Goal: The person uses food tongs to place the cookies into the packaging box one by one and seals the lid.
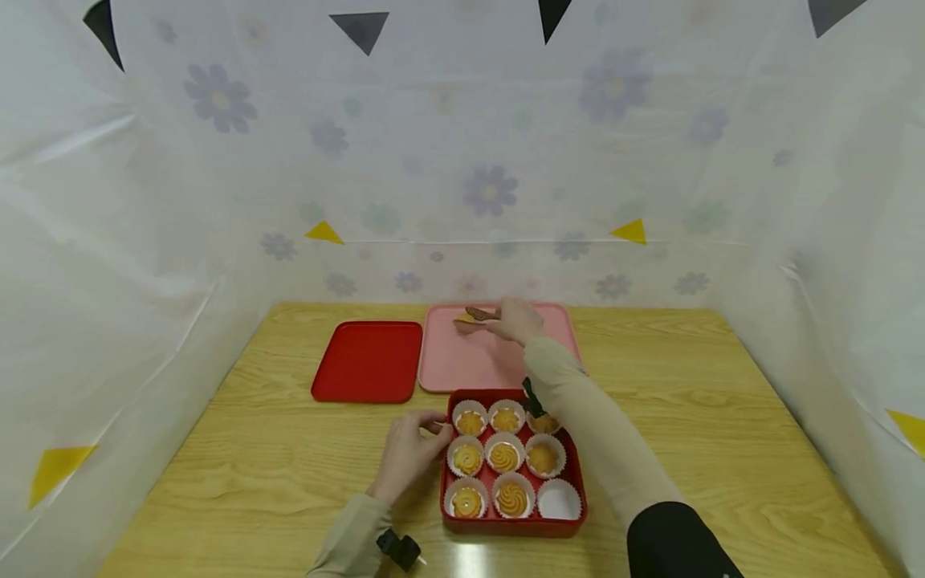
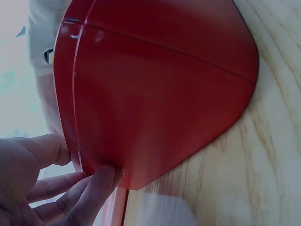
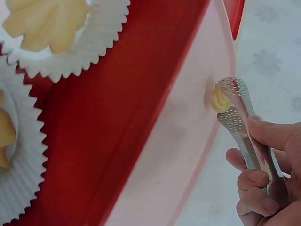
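Observation:
My right hand (image 1: 519, 321) grips metal tongs (image 3: 251, 132) with perforated ends over the pink tray (image 1: 448, 361). Between the ends of the tongs sits a small yellow swirled cookie (image 3: 219, 100), near the tray's far edge. In front of that tray stands a red box (image 1: 513, 527) with rows of white paper cups, most holding golden piped cookies (image 1: 512, 499). The cup (image 1: 559, 501) at its near right corner shows a bare white bottom. My left hand (image 1: 408, 453) holds the box at its far left corner, thumb against the outer wall. My right sleeve partly covers the far right cup.
To the left of the pink tray lies a flat red tray (image 1: 368, 363). Everything stands on a wood-grain table (image 1: 289, 474). A pale flowered sheet (image 1: 433, 160) hangs behind and along both sides. The right forearm (image 1: 600, 425) passes over the box's right side.

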### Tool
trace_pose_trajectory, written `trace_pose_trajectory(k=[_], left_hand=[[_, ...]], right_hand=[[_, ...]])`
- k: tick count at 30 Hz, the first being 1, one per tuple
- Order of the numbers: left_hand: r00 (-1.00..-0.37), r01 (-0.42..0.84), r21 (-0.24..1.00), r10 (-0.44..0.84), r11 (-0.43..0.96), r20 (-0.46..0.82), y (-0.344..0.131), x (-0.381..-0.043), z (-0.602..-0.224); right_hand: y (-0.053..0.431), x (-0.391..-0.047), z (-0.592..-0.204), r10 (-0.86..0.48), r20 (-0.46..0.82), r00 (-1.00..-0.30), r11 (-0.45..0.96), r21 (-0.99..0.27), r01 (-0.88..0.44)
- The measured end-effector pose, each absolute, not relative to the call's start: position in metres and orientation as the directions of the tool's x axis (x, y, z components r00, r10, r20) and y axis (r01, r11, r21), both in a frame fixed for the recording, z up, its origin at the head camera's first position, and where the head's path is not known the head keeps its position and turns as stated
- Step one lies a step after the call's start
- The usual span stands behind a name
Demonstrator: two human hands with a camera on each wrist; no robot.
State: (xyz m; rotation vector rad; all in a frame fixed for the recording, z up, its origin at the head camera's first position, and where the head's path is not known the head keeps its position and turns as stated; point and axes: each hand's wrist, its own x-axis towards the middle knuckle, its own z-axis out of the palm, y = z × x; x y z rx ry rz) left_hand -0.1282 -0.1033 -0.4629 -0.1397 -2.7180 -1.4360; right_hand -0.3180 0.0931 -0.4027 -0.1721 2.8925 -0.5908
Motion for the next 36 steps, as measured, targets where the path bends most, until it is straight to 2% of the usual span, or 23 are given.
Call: trace_pose_trajectory(k=[8,15,18,26,31,36], left_hand=[[-0.993,0.114,0.816,0.049,0.567,0.104,-0.103,-0.129,-0.462],[-0.994,0.111,0.816,0.048,0.567,0.101,-0.102,-0.129,-0.463],[-0.994,0.111,0.818,0.053,0.565,0.099,-0.101,-0.128,-0.463],[-0.994,0.111,0.829,0.057,0.549,0.095,-0.101,-0.127,-0.463],[-0.994,0.111,0.835,0.060,0.538,0.093,-0.102,-0.126,-0.463],[-0.996,0.089,0.841,0.056,0.533,0.069,-0.104,-0.126,-0.461]], right_hand=[[0.114,-0.302,-0.388,-0.311,-0.055,-0.949,0.851,-0.460,-0.253],[0.144,-0.278,-0.371,-0.388,-0.007,-0.922,0.834,-0.428,-0.347],[0.162,-0.264,-0.364,-0.462,0.022,-0.887,0.801,-0.419,-0.427],[0.218,-0.208,-0.335,-0.594,0.063,-0.802,0.759,-0.286,-0.585],[0.246,-0.175,-0.324,-0.690,0.045,-0.722,0.703,-0.194,-0.684],[0.256,-0.154,-0.323,-0.758,-0.029,-0.652,0.648,-0.154,-0.746]])
